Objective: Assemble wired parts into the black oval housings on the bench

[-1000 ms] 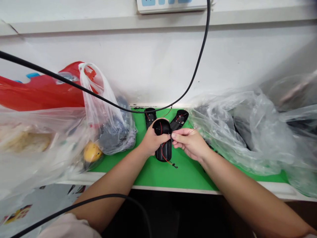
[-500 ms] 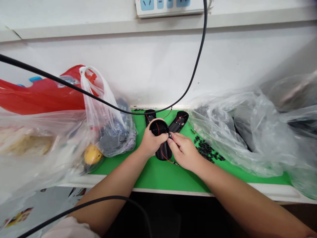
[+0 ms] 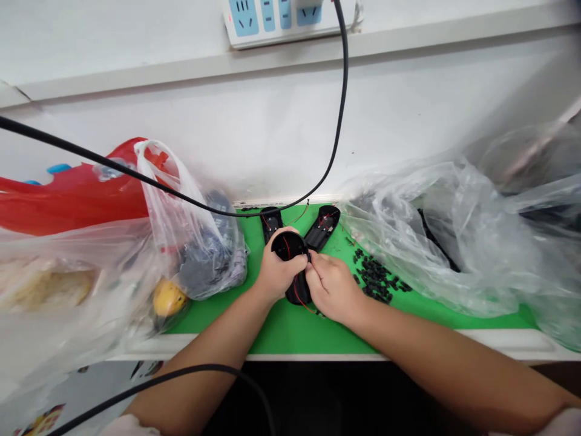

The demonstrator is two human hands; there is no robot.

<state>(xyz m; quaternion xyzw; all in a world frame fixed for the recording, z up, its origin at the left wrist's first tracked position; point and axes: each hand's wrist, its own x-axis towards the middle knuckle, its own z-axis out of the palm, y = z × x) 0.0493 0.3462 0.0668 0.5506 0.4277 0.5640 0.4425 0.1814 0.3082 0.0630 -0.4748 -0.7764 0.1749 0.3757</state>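
Holding the black shell (image 3: pixel 295 244) at the frame's centre, the left hand (image 3: pixel 276 271) wraps around it, probably for steadiness. The right hand (image 3: pixel 333 287) bends its fingers at the shell's right edge; whether they pinch anything, one cannot tell.

You've got one head cam, facing forward and down over your forearms (image 3: pixel 218 348); green counter (image 3: pixel 295 339) sits close below, white wall (image 3: pixel 204 121) across the upper half.
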